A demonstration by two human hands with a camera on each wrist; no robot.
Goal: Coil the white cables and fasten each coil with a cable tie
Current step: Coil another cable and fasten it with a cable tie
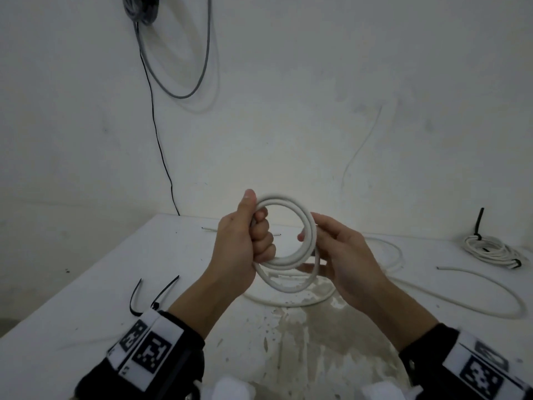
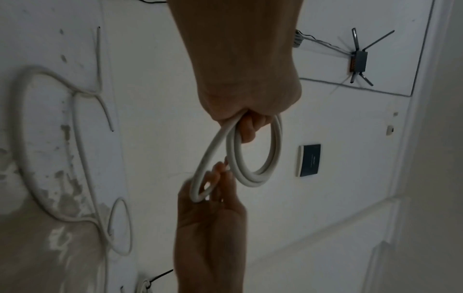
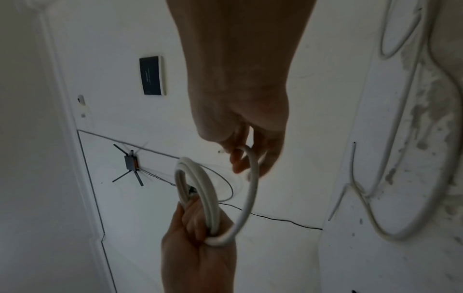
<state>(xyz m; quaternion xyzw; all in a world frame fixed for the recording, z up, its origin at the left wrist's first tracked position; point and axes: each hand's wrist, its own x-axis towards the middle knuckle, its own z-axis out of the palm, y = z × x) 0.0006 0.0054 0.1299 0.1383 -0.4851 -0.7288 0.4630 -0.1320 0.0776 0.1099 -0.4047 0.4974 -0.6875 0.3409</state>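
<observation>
Both hands were raised above the white table [image 1: 86, 272], and between them was the coil [image 1: 288, 243] of white cable that was being made. Left hand [image 1: 245, 241] was closed as a fist around one side of the coil and kept the finished turns together, with the thumb pointing up. Right hand [image 1: 343, 255] held the opposite side, its fingers curled round the outer turn and guiding it toward the others; in the right wrist view this turn stood a little apart from the bundle. I counted about three turns, so this coil seemed to be only partly done, because a long loose part of the same cable, as far as I could judge, lay in wide curves on the table [image 1: 432, 293] below and to the right. One finished bundle [image 1: 487, 249] lay near the far right edge of the table, already tied with black cable ties. Two more black cable ties [image 1: 153, 295] waited on the table near the left wrist, untouched. What was left, in my opinion, was to wind the rest of the cable and then to fasten this coil.
</observation>
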